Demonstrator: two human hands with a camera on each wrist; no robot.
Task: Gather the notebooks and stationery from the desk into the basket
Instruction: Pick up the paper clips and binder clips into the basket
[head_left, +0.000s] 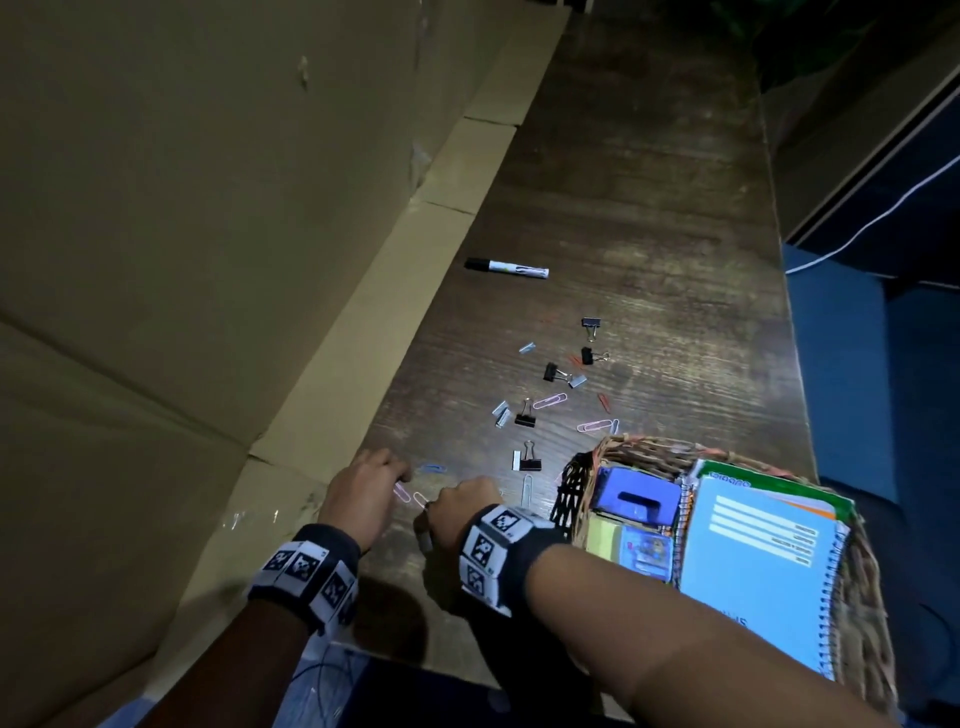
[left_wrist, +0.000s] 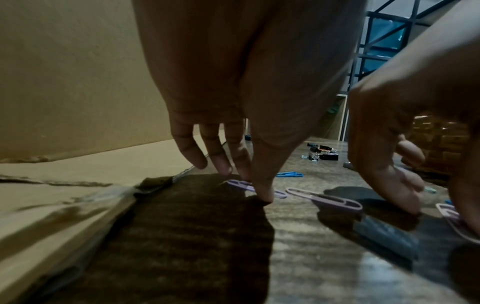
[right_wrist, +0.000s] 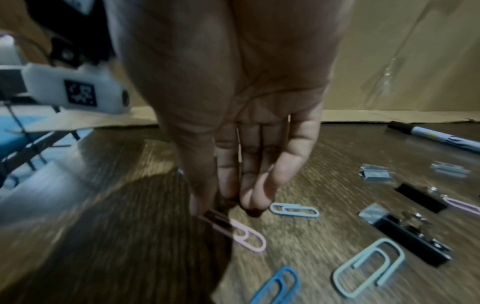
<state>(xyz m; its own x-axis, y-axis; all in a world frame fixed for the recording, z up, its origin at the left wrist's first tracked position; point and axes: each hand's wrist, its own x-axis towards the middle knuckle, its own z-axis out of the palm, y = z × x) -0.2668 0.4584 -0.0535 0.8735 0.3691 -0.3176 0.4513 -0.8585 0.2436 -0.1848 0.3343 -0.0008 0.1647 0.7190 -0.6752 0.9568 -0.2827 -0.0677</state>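
Two hands work low over the dark wooden bench (head_left: 649, 208), close beside a cardboard wall (head_left: 156, 208) that runs along its left edge. Scattered ahead of them lie black binder clips (head_left: 524, 419), staple strips and pink, blue and orange paper clips; farther off a marker (head_left: 506, 268) with a black cap lies on its side. At the right, the wicker basket (head_left: 639, 448) already holds spiral notebooks (head_left: 758, 561), a blue hole punch, a yellow pad and a small card pack.

The left hand (left_wrist: 233, 123) points its fingers down, the tips pressing a pink paper clip (left_wrist: 255, 188) against the bench. The right hand (right_wrist: 233, 133) also hangs fingers-down; its thumb and forefinger pinch the end of another pink clip (right_wrist: 239, 232), which is slim, pale and looped.

The head view shows only knuckles and marker-tagged wristbands. The wrist views show the fingertips, plus a light-blue clip (right_wrist: 294, 209) just beyond the right fingers and a larger pale one (right_wrist: 369, 267) nearer the camera.
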